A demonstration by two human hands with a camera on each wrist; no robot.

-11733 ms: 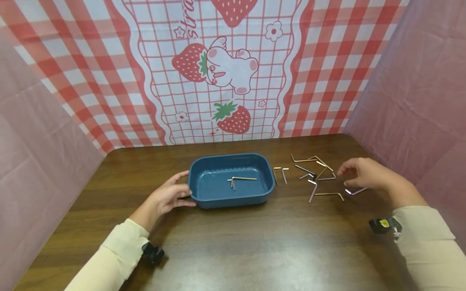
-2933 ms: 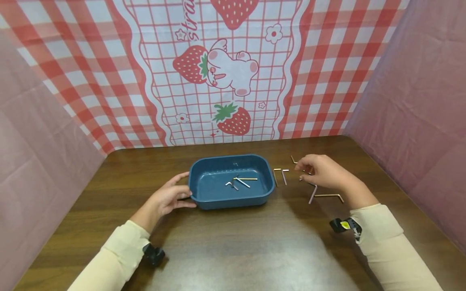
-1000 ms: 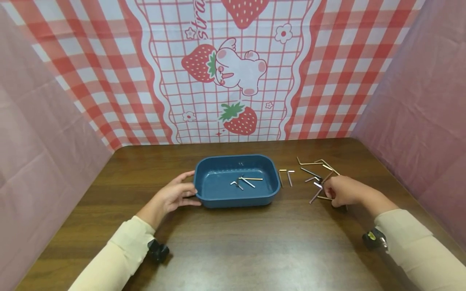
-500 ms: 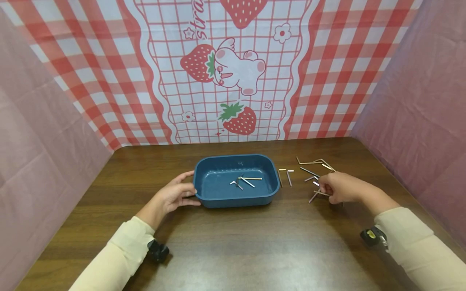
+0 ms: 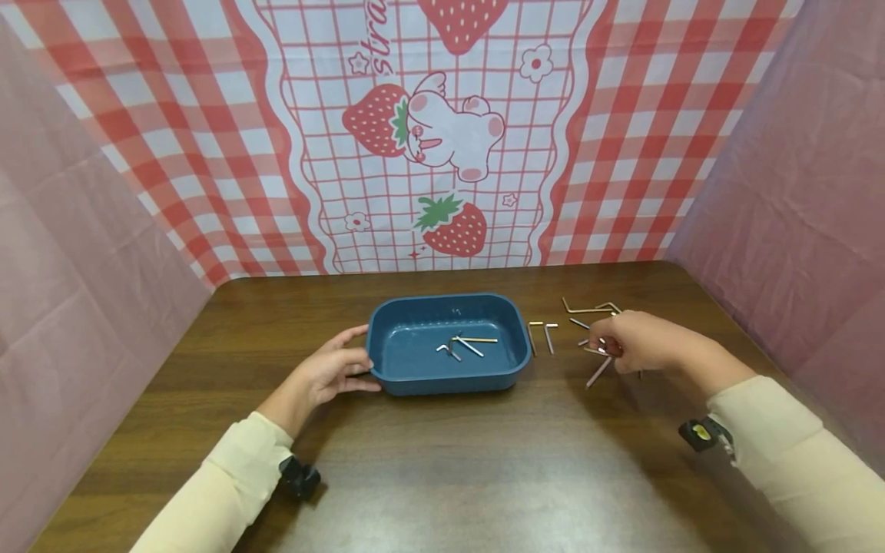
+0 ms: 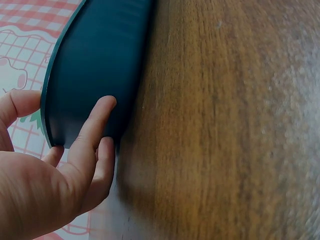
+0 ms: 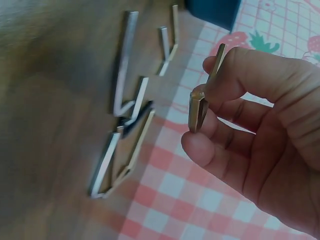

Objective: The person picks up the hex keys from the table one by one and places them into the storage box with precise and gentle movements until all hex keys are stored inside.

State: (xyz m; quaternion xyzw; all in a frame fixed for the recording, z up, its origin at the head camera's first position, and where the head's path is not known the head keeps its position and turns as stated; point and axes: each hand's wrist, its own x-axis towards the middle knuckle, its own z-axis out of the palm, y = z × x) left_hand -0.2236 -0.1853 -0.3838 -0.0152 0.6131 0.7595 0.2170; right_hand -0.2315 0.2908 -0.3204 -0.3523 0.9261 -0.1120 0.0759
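Observation:
My left hand (image 5: 332, 369) rests at the left end of a blue rectangular tray (image 5: 449, 377), its spread fingers (image 6: 97, 115) touching the outer wall and rim. Several small L-shaped hex keys (image 5: 470, 346) lie on the tray's floor. Over the loose keys at the right, my right hand (image 5: 643, 342) pinches a gold-coloured hex key (image 7: 196, 112) between thumb and fingertips. That key is slightly raised, and its rest is hidden by the fingers. Below the hand lies a silver hex key (image 5: 598, 372).
Two hex keys (image 5: 549, 339) lie just right of the tray. More gold and silver ones, such as a long gold key (image 5: 588, 310), are scattered further right and partly covered by the right hand. A strawberry-patterned cloth (image 5: 449, 169) hangs behind the wooden table (image 5: 442, 468).
Two more keys lie in the tray than 11.7 s ago. Over the last second my right hand has picked up the gold hex key and moved slightly left and away. The left hand stays put.

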